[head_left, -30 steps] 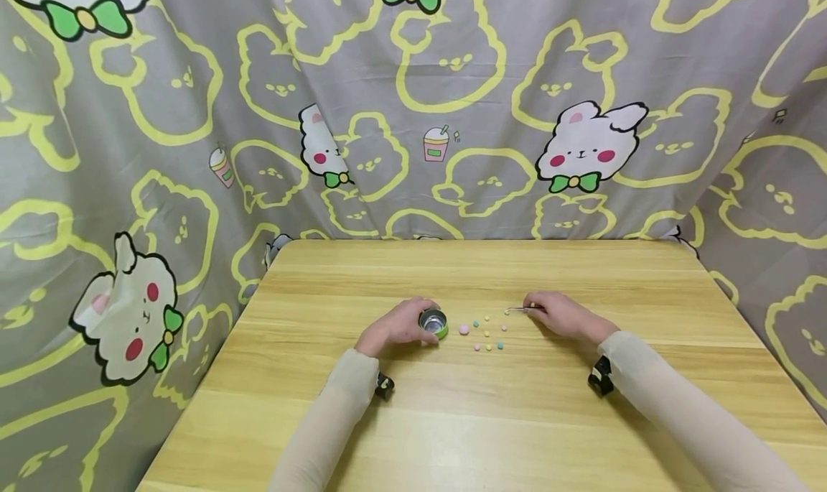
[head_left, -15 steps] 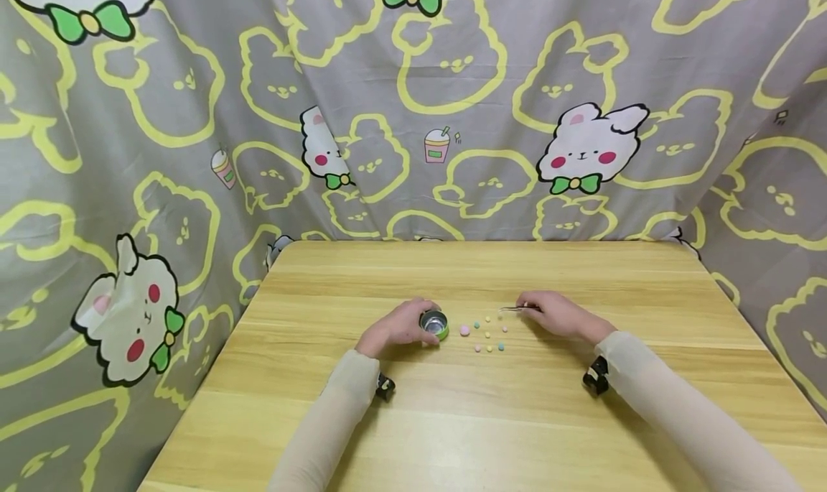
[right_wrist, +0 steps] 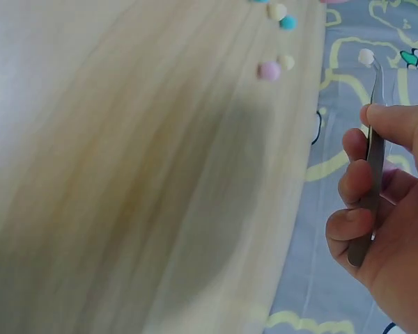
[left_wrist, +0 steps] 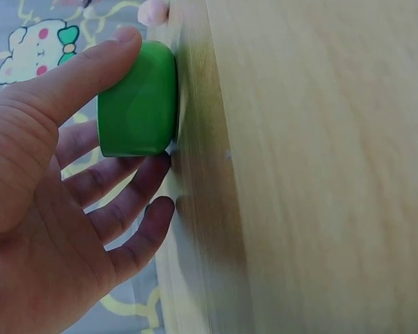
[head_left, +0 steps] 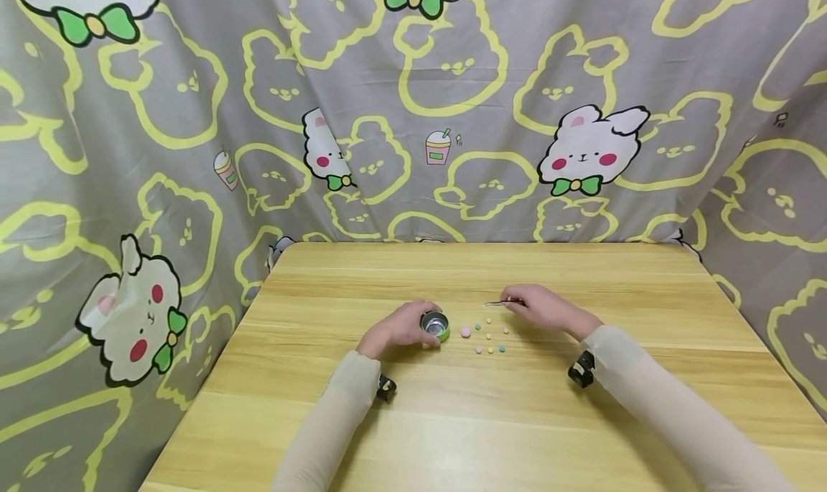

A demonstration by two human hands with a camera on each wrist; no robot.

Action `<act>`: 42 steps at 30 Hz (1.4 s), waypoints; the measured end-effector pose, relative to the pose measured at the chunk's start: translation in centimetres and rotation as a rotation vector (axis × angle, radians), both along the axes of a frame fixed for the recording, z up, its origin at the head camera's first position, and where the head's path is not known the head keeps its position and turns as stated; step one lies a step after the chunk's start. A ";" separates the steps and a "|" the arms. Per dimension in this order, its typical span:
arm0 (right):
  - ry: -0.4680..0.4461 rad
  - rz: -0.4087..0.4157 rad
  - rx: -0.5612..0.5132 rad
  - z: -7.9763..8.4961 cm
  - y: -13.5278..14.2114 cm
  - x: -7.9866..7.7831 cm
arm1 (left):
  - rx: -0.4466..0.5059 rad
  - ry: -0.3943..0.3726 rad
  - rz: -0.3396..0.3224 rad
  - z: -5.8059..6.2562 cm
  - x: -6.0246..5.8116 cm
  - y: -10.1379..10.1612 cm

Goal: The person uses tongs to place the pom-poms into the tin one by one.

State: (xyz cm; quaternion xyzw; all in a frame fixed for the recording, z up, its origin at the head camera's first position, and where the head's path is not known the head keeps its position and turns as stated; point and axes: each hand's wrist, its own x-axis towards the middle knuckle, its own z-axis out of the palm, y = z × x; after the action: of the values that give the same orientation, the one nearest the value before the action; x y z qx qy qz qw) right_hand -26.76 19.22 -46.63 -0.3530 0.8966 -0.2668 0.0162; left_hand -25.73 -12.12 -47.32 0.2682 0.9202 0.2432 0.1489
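My left hand (head_left: 403, 325) grips a small green tin (left_wrist: 139, 101) with its thumb on one side and fingers on the other. The tin stands on the table with its open top up and shiny metal inside. In my right hand (head_left: 539, 309) are bent-tip tweezers (right_wrist: 375, 156), pinched by thumb and fingers. Their tips hold a small pale ball (right_wrist: 366, 57), raised off the table. Between the hands lie several small balls: a larger pink ball (head_left: 466, 332) nearest the tin, a teal ball (head_left: 502, 348), a yellow ball (head_left: 489, 321) and others in pink, yellow and teal.
Everything stands on a wood-grain table (head_left: 413, 420). A grey curtain (head_left: 381, 61) with yellow outlines and white cartoon rabbits hangs behind and along both sides. A black wrist camera (head_left: 581, 368) sits below the right sleeve, and another wrist camera (head_left: 385, 387) at the left.
My right hand has moved left with the tweezers, lifting the pale ball from its place beside the others toward the tin. The left hand and tin have stayed put.
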 end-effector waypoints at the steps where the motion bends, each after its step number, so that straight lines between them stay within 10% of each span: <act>1: -0.003 0.005 0.003 0.2 -0.2 0.0 | 0.002 0.000 -0.002 0.0 0.0 0.0; 42: 0.048 0.164 0.047 1.0 -7.3 0.0 | 0.025 -0.051 -0.035 -0.2 -0.7 -0.2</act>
State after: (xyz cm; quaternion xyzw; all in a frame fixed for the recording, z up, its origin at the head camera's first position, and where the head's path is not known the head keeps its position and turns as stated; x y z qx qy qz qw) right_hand -26.73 11.90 -45.66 -0.4309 0.8709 -0.2351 0.0248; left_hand -26.44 -12.29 -47.55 0.2798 0.9082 0.2586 0.1733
